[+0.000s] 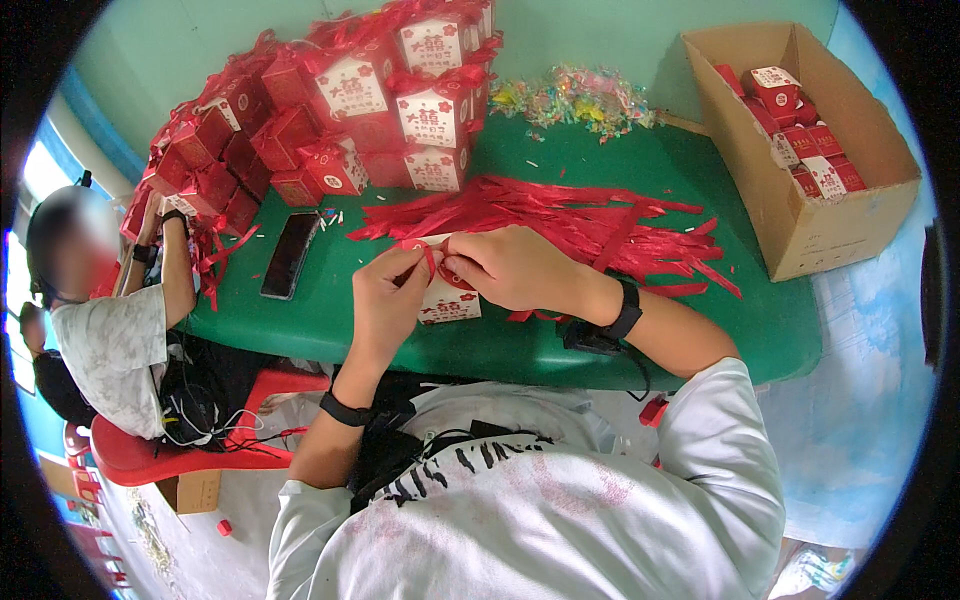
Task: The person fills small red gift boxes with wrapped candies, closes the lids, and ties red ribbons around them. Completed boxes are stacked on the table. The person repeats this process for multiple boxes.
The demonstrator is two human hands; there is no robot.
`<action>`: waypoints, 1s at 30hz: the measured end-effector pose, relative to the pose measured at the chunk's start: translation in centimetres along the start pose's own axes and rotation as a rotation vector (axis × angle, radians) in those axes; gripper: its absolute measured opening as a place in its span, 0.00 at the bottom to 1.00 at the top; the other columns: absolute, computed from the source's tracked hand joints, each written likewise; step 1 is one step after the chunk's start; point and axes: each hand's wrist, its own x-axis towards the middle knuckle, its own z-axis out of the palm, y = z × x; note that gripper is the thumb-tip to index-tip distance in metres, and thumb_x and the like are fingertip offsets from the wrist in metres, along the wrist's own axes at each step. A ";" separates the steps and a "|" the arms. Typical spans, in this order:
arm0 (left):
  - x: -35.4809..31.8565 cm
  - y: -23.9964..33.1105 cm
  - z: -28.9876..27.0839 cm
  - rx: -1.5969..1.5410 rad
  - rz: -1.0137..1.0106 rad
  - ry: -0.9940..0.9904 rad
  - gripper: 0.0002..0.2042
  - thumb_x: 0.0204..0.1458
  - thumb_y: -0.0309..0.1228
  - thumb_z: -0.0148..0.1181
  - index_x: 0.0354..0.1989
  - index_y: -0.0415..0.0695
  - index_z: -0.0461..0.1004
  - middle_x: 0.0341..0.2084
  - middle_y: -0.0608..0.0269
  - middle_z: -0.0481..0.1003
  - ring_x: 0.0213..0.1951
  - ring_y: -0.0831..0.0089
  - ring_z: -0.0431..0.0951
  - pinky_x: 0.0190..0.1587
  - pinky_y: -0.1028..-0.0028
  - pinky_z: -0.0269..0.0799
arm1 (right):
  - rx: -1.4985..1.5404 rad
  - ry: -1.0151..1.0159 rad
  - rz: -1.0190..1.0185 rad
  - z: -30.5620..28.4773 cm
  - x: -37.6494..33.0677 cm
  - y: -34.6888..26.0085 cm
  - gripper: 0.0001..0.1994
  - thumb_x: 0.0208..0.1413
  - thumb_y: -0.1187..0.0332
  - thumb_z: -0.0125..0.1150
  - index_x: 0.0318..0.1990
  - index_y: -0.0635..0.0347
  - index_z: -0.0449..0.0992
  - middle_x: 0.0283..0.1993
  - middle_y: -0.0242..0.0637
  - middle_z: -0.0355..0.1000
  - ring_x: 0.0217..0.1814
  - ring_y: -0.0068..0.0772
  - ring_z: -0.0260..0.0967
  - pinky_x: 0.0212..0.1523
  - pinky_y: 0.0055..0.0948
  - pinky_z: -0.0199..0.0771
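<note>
In front of me on the green table stands a small white-and-red gift box (450, 306) with printed flowers on its face. A thin red ribbon (431, 261) shows at its top, between my hands. My left hand (386, 300) is closed, with thumb and forefinger pinching the ribbon. From the right, my right hand (512, 268) reaches over the box, its fingertips pinched together at the same ribbon; exactly what lies between them is partly hidden. Just behind my hands lies a spread of loose red ribbons (560, 222).
Stacked red gift boxes (350, 110) fill the back left. A black phone (290, 255) lies left of my hands. Wrapped candies (575, 100) are heaped at the back. An open cardboard box (840, 225) at right holds red boxes. A co-worker (120, 320) sits at left, hands among boxes.
</note>
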 end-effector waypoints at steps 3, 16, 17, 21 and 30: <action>0.1 1.2 -0.3 0.179 0.107 -0.065 0.06 0.59 0.23 0.65 0.43 0.36 0.84 0.29 0.56 0.79 0.27 0.71 0.77 0.31 0.72 0.72 | 0.027 0.014 0.050 0.1 -0.2 0.1 0.10 0.68 0.61 0.57 0.41 0.58 0.76 0.34 0.53 0.80 0.38 0.62 0.79 0.38 0.60 0.76; 0.3 1.5 -1.4 0.258 0.123 -0.148 0.07 0.57 0.22 0.64 0.43 0.37 0.83 0.31 0.54 0.79 0.29 0.63 0.80 0.33 0.68 0.74 | -0.431 0.262 -0.254 -0.7 0.2 1.2 0.06 0.58 0.66 0.68 0.39 0.55 0.79 0.35 0.35 0.70 0.30 0.40 0.75 0.28 0.39 0.76; 0.3 1.5 -1.4 0.248 0.130 -0.152 0.07 0.57 0.22 0.64 0.43 0.36 0.83 0.31 0.54 0.78 0.29 0.64 0.80 0.33 0.68 0.74 | -0.414 0.292 -0.229 -0.3 0.2 1.1 0.06 0.59 0.64 0.66 0.39 0.54 0.80 0.36 0.36 0.70 0.31 0.42 0.76 0.28 0.41 0.77; 0.4 1.5 -1.6 0.205 0.106 -0.199 0.08 0.57 0.20 0.65 0.44 0.36 0.83 0.30 0.53 0.78 0.29 0.67 0.79 0.34 0.71 0.74 | -0.279 0.317 -0.161 0.5 0.6 1.5 0.09 0.60 0.59 0.67 0.40 0.53 0.82 0.35 0.38 0.71 0.32 0.44 0.77 0.30 0.43 0.78; -0.3 1.4 -1.1 0.109 0.070 -0.017 0.09 0.56 0.21 0.65 0.45 0.37 0.84 0.26 0.53 0.78 0.27 0.74 0.78 0.32 0.72 0.73 | 0.249 0.268 -0.102 1.5 0.9 3.0 0.11 0.52 0.67 0.78 0.38 0.63 0.85 0.32 0.37 0.71 0.33 0.32 0.71 0.35 0.32 0.71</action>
